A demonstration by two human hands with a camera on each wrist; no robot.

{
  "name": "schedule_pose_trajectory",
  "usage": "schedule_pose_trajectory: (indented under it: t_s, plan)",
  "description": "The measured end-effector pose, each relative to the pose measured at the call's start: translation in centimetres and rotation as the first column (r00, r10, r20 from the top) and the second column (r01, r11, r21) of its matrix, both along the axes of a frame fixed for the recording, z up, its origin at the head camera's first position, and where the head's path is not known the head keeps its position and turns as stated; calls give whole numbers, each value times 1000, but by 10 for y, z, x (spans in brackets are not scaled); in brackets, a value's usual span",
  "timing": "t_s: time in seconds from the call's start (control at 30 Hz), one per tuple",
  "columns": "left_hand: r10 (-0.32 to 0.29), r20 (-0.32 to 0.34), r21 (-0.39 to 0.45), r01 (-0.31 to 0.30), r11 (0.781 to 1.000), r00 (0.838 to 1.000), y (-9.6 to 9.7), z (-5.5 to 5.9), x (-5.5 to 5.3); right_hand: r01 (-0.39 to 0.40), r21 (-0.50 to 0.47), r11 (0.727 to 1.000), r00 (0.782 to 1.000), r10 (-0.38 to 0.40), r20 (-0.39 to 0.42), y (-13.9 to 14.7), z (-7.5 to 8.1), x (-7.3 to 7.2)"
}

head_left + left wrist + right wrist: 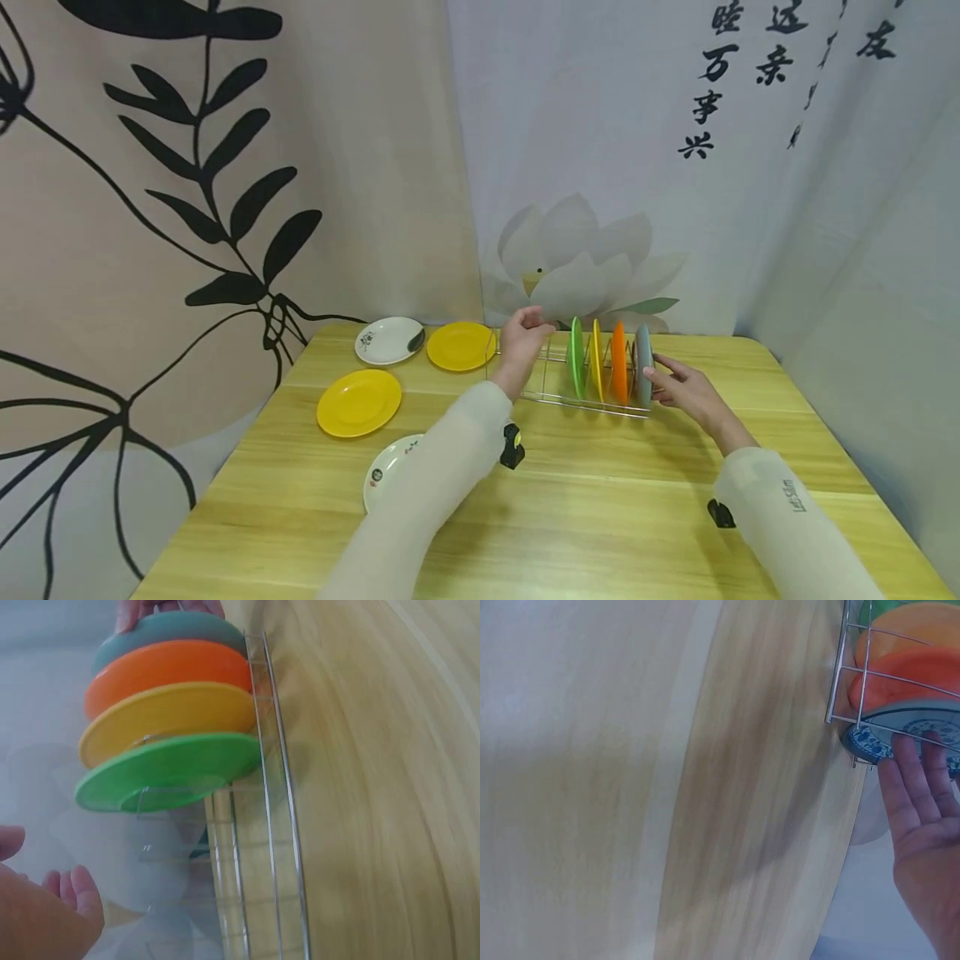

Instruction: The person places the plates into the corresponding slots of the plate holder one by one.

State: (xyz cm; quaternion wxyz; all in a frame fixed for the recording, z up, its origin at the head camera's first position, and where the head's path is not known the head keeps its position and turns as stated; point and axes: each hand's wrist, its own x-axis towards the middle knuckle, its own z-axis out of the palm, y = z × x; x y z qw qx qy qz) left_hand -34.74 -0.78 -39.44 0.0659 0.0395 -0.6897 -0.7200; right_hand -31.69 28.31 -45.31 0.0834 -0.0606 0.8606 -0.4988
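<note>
A wire dish rack (555, 400) holds a green plate (576, 358), a yellow plate (596, 360), an orange plate (618, 364) and a grey-blue plate (643, 367), all on edge. The right hand (682, 392) is at the rack's right end and holds the grey-blue plate, its thumb over the rim. In the right wrist view that plate's outer face (885, 746) has a blue-and-white pattern, and the fingers lie against it. Above the rack's left part is the left hand (521, 350), with loosely bent fingers and nothing in its grasp.
Left of the rack, flat on the wooden table (600, 517), lie a white plate (386, 342), two yellow plates, one far (461, 346) and one nearer (360, 404), and a patterned white plate (386, 467) partly behind the left sleeve. Printed curtains (585, 150) hang behind.
</note>
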Motion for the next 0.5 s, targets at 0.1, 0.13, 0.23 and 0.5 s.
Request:
schedule_pose_trajectory:
  t_s: [0.1, 0.13, 0.23, 0.5]
  plan:
    - [-16, 7, -5, 16, 1000, 1000, -15, 3, 3, -4, 17, 1000, 1000, 4, -1, -1, 1, 1]
    - [-20, 9, -14, 20, 1000, 1000, -20, 4, 4, -1, 18, 1000, 1000, 1, 0, -1, 1, 1]
    - [-32, 9, -21, 32, 999, 999, -34, 7, 7, -3, 18, 1000, 1000, 3, 1, -1, 2, 1]
    - [-90, 12, 1, 90, 996, 996, -67, 14, 20, -4, 13, 1000, 1000, 5, -6, -1, 1, 1]
